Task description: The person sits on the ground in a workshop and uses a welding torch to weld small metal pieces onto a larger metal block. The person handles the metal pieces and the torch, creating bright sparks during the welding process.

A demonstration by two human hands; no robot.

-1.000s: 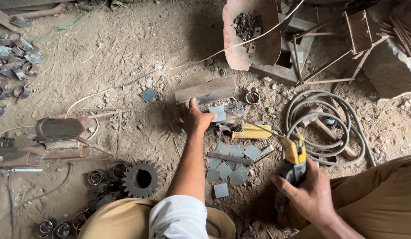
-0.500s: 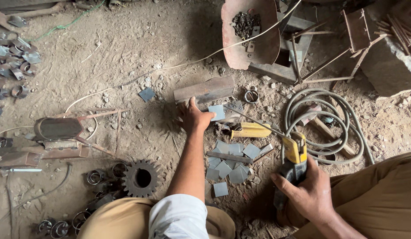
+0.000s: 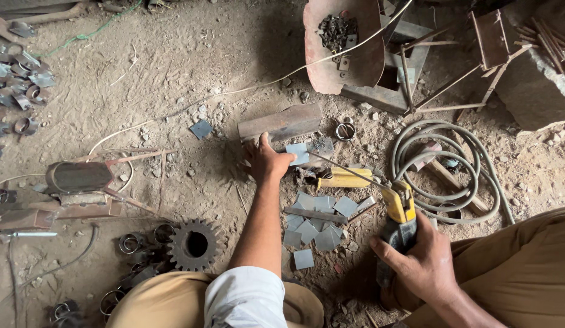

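My left hand (image 3: pixel 265 161) reaches forward over the dirt floor and pinches a small grey square metal plate (image 3: pixel 297 153) just below a rusty metal bar (image 3: pixel 281 123). My right hand (image 3: pixel 423 261) grips the dark handle of a yellow welding electrode holder (image 3: pixel 399 212); its thin rod (image 3: pixel 343 167) points left toward the plate. A yellow-handled tool (image 3: pixel 343 180) lies on the ground between the hands. Several more grey square plates (image 3: pixel 316 222) are scattered below it.
A rusty pan (image 3: pixel 322 58) holding small dark pieces stands at the back. A coiled grey hose (image 3: pixel 443 167) lies at right. A toothed gear (image 3: pixel 194 244) and metal rings (image 3: pixel 133 243) sit near my left knee. Rusty scrap (image 3: pixel 75 182) and more rings (image 3: pixel 18 73) lie at left.
Barely anything differs; the right hand with the electrode holder has shifted slightly, and the left hand stays on the small plate.
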